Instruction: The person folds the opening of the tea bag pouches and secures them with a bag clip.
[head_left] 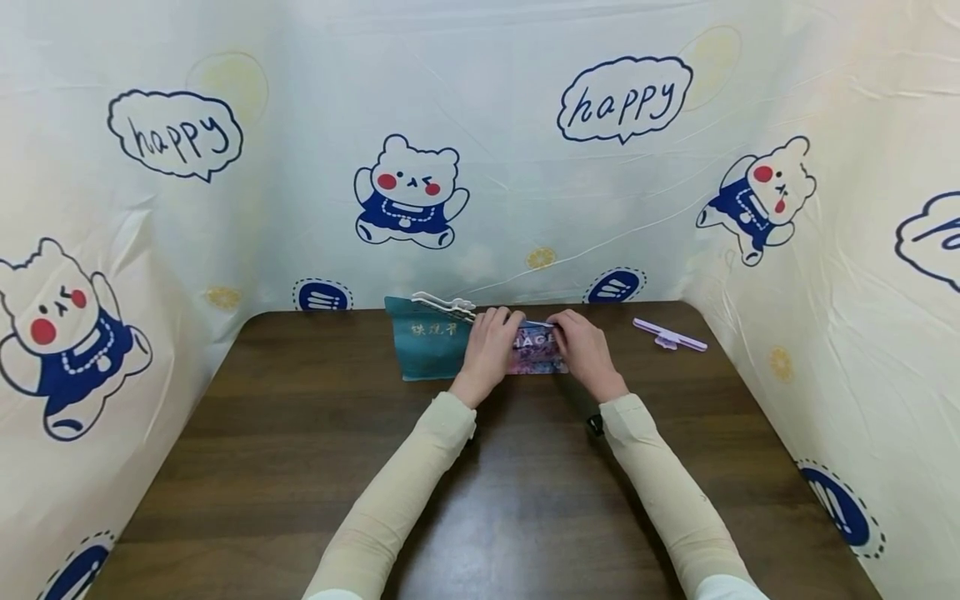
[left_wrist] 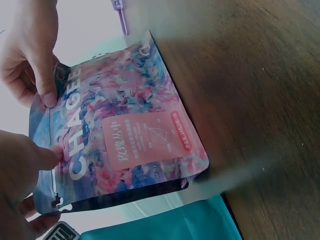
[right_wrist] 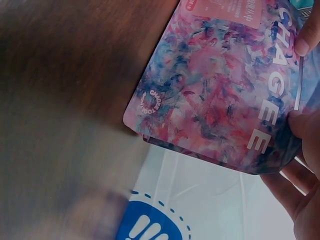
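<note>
A pink and blue patterned pouch (head_left: 536, 354) lettered CHAGEE stands on the table, held at its top edge by both hands. My left hand (head_left: 491, 346) pinches the top's left end, thumb (left_wrist: 50, 156) on the printed front and fingers behind. At the other end of that edge, my right hand (head_left: 588, 350) pinches with its thumb (left_wrist: 47, 92) in front and fingers at the back. A straight seal line (right_wrist: 300, 82) runs between the thumbs. Left of this pouch is a teal pouch (head_left: 427, 350) with gold characters, partly hidden by my left hand; a white bag clip (head_left: 442, 303) lies along its top.
A purple bag clip (head_left: 669, 335) lies on the brown table (head_left: 300, 467) to the right, near the back corner. Printed cloth (head_left: 510, 208) with bears and "happy" bubbles rises behind the table and along both sides.
</note>
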